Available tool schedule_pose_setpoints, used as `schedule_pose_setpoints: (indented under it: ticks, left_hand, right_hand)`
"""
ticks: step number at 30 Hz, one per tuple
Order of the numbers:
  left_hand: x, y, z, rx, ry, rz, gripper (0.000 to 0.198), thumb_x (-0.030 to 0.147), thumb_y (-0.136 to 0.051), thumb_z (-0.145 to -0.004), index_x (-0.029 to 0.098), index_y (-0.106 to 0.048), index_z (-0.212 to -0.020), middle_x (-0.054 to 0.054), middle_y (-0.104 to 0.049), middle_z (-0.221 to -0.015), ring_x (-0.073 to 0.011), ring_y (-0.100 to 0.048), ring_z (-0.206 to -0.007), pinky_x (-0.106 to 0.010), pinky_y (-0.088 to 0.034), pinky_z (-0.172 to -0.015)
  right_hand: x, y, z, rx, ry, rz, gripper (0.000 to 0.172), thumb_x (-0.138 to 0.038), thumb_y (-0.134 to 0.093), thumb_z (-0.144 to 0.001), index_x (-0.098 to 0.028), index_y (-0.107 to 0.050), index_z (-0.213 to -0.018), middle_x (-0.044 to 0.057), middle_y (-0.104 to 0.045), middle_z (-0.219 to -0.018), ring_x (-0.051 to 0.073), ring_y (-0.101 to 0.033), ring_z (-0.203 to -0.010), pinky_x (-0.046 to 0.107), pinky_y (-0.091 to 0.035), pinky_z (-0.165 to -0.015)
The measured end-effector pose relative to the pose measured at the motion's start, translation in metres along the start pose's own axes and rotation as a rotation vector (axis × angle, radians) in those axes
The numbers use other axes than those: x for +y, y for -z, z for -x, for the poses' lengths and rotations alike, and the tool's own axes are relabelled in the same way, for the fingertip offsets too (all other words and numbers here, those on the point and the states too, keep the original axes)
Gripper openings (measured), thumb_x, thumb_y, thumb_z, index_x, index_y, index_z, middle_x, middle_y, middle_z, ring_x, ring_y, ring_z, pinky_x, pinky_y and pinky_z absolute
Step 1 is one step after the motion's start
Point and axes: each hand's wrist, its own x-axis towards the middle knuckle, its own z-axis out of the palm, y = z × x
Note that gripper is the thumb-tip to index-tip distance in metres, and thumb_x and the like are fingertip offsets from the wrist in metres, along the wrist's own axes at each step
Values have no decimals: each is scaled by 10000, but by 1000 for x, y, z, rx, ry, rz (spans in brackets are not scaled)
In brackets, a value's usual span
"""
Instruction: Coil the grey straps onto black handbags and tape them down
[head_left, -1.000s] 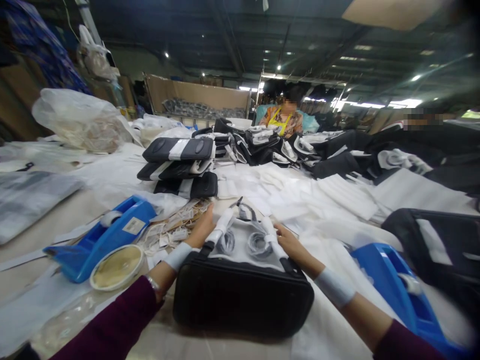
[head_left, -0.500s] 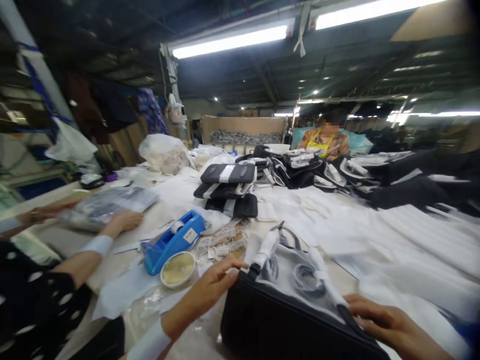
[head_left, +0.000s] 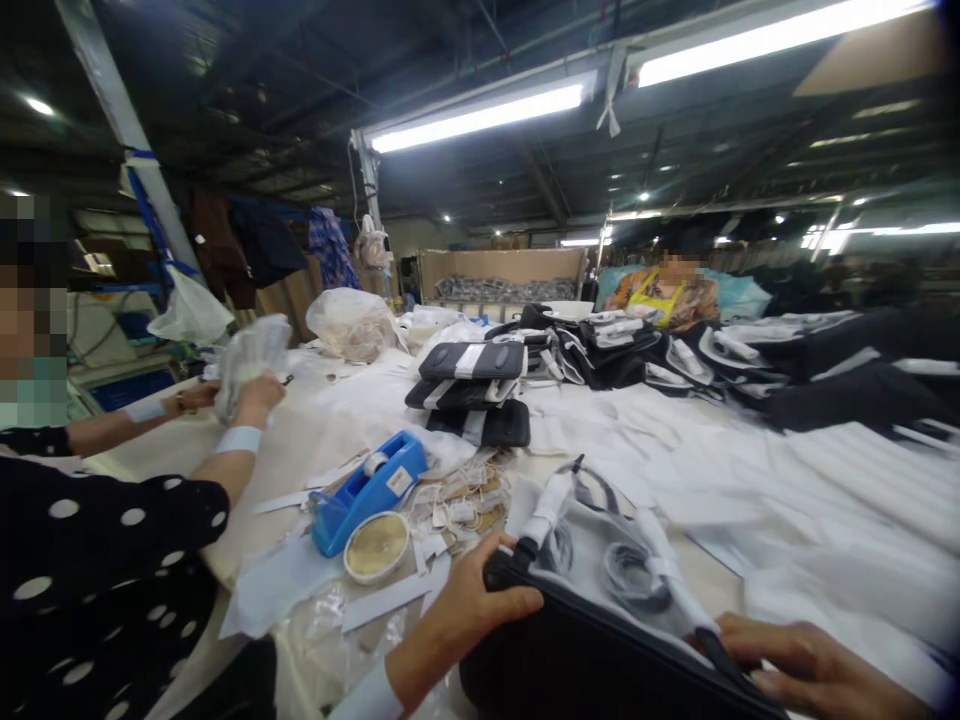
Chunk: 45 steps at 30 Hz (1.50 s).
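Observation:
A black bag (head_left: 585,660) lies at the table's near edge, its two handles wrapped in white foam (head_left: 551,505) and a clear plastic sheet over its top. My left hand (head_left: 469,605) curls its fingers over the bag's left top corner and grips it. My right hand (head_left: 802,665) rests on the bag's right top edge with its fingers stretched along it; whether they close around the edge is hidden.
A blue tape dispenser (head_left: 367,490), a round tin (head_left: 376,545) and loose paper tags (head_left: 457,495) lie left of the bag. Stacked black pouches (head_left: 472,390) and more bags (head_left: 637,350) sit behind. A co-worker at left holds a plastic bag (head_left: 244,365); another person (head_left: 664,290) sits far off.
The view swung left and up, bringing the co-worker at left into sight. My left hand moved from beside the handle onto the bag's left corner and closed on it. The co-worker lifted a plastic bag.

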Motion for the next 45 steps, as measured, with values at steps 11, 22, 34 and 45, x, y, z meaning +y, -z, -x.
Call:
schedule_pose_setpoints:
  ticks: [11,22,34,45]
  left_hand:
    - [-2,-4,-1,155,93,-178,623,604,-701,-651,206,-566,-1111,-19,-685,-917,-234,-639,-825,-287,-487,-706]
    - [10,-14,7,180,85,-119,562,549,-717,-651,205,-564,-1069,-14,-673,-911,-225,-624,-822,-278,-460,-705]
    - [2,-13,9,230,97,-75,552,508,-741,-671,228,-524,-1093,2,-667,-886,-210,-617,-798,-285,-462,-712]
    - [-11,-11,12,229,-254,-257,291,351,-621,-830,237,-450,-1035,-66,-534,-1199,-248,-494,-1194,-424,-368,-1029]
  right_hand:
    - [7,-9,11,233,61,30,386,-480,-543,-901,-150,-738,-946,74,-672,-932,217,-601,-889,316,-433,-821]
    - [-10,-41,4,438,-274,-448,330,-457,-742,-673,-140,-666,-722,16,-647,-714,144,-529,-665,260,-358,-640]
    - [-15,-67,-3,703,-283,-583,372,-520,-679,-725,-159,-589,-726,-13,-569,-617,109,-446,-575,235,-296,-545]
    - [-8,-68,4,621,-271,-579,367,-520,-656,-797,-167,-570,-743,-34,-533,-625,93,-398,-571,231,-257,-534]
